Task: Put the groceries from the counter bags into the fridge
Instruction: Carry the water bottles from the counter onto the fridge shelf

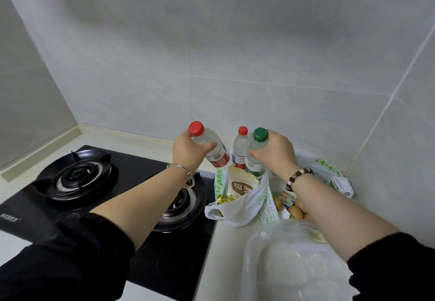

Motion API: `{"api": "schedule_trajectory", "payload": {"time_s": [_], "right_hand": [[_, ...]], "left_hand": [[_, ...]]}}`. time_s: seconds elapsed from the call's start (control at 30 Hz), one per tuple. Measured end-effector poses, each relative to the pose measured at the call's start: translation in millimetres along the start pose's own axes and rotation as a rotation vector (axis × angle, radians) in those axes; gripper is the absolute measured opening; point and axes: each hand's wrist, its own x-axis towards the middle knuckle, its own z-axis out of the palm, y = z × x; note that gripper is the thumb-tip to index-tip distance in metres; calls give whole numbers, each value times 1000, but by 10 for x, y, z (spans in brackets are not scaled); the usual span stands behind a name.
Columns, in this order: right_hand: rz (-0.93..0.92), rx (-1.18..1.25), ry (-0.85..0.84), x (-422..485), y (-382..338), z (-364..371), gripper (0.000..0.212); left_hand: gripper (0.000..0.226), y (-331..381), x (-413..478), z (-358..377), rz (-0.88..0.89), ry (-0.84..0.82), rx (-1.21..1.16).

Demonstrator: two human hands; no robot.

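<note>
Bag one (244,204), white with green print, on the surface (221,249): holds a cream pouch (242,184) and a gold-wrapped item (223,199).
Bag two (329,166), to its right: holds brown eggs (296,211) and a small white carton (342,184).
Bag three (294,265), clear, nearest the camera: contents pale (cannot be identified).
Red-capped bottle (211,145): clear plastic, red label, tilted, lifted above the stove (94,183) edge. Left hand (188,150) fingers (207,147) wrap its upper body.
Green-capped bottle (255,157): clear, green label, near upright over bag one. Right hand (277,152) fingers (256,153) curl round its shoulder.
Second red-capped bottle (240,150): upright between the two, unheld.
</note>
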Motion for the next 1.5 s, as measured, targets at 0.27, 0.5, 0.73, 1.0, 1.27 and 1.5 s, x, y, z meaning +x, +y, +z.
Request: {"api": "schedule_trajectory", "payload": {"time_s": [0.27, 0.5, 0.73, 1.0, 1.27, 1.5], "right_hand": [[-204, -31, 72, -257, -573, -38, 37], [-356, 26, 54, -534, -1244, 128, 30], [-499, 122, -41, -1060, -1905, 426, 28], [-650, 191, -225, -1994, -2744, 831, 18], [-879, 255, -584, -3221, -3597, 1505, 22], [-1171, 321, -839, -4232, -4341, 1992, 27]], "left_hand": [[43, -82, -196, -462, 16, 40, 24], [34, -215, -462, -1076, 18, 103, 91], [36, -395, -856, -1909, -31, 221, 132], [33, -764, -1721, -3049, -171, 366, 230], [35, -1173, -3045, -4155, -334, 436, 463], [34, -1402, -4114, -4850, -637, 671, 570]]}}
